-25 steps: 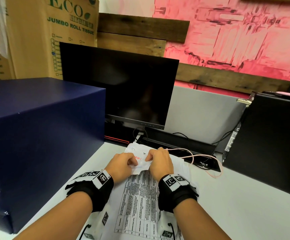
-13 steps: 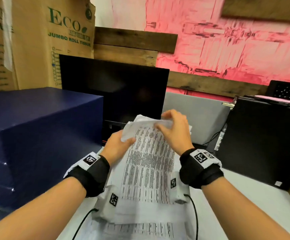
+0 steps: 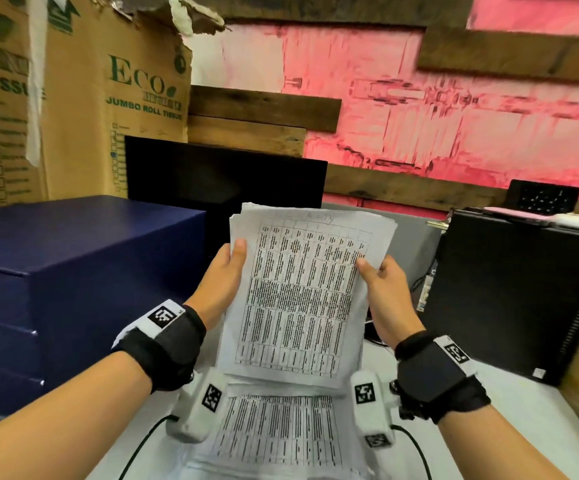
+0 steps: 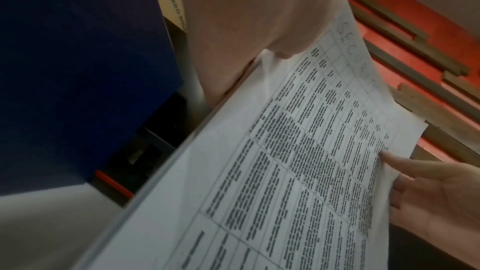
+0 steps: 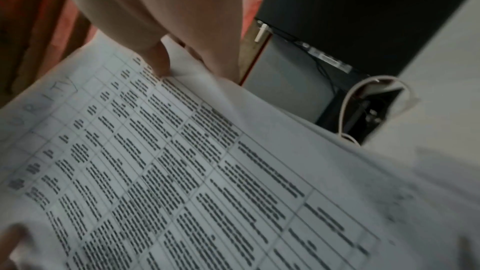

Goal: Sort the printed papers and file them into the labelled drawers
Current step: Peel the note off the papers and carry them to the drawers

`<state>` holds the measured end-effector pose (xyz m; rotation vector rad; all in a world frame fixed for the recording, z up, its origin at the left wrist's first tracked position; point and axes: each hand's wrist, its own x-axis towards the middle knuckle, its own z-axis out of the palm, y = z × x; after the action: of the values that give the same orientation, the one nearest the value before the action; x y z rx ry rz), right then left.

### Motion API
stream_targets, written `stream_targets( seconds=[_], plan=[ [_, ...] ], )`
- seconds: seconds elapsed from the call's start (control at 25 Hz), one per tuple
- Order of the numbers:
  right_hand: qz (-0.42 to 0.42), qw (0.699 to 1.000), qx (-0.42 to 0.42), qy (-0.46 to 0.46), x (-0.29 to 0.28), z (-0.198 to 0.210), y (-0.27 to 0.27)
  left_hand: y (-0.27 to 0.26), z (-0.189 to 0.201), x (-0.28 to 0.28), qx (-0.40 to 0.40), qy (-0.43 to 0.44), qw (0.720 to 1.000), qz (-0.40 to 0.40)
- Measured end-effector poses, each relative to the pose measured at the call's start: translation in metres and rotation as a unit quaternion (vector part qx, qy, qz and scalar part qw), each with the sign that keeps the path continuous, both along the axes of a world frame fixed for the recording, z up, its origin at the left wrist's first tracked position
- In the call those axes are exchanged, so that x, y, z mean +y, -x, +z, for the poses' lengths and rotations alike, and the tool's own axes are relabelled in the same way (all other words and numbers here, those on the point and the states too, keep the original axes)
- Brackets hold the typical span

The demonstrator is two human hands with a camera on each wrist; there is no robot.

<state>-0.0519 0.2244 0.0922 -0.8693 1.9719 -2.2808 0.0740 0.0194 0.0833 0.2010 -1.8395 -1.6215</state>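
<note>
Desk [image 3: 523, 427] | papers [image 3: 301, 299] upright | both hands' fingers behind, thumbs pinching side edges

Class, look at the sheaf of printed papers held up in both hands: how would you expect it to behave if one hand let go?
The sheaf of printed papers would probably flop: it is thin, and its right edge already curls near the right hand. It likely weighs little, since the left hand pinches it by thumb and fingers only. The top edges lie uneven, so loose sheets might fan or slide apart.
</note>
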Motion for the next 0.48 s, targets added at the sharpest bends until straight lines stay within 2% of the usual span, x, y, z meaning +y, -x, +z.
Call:
stream_targets(
  seconds=[0.16,0.36,0.48],
  plan=[
    [-0.046,0.997,0.053,0.019,-0.003,0.012,-0.008,-0.003,0.02,0.0,0.027,0.015,0.999,0.026],
    [-0.025,0.999,0.008,-0.019,0.0,-0.008,-0.015,-0.004,0.018,0.007,0.018,0.082,0.996,0.007],
    [-0.01,0.998,0.005,-0.067,0.004,-0.015,-0.013,0.001,0.011,0.003,0.025,0.073,0.997,0.015]
  ],
)
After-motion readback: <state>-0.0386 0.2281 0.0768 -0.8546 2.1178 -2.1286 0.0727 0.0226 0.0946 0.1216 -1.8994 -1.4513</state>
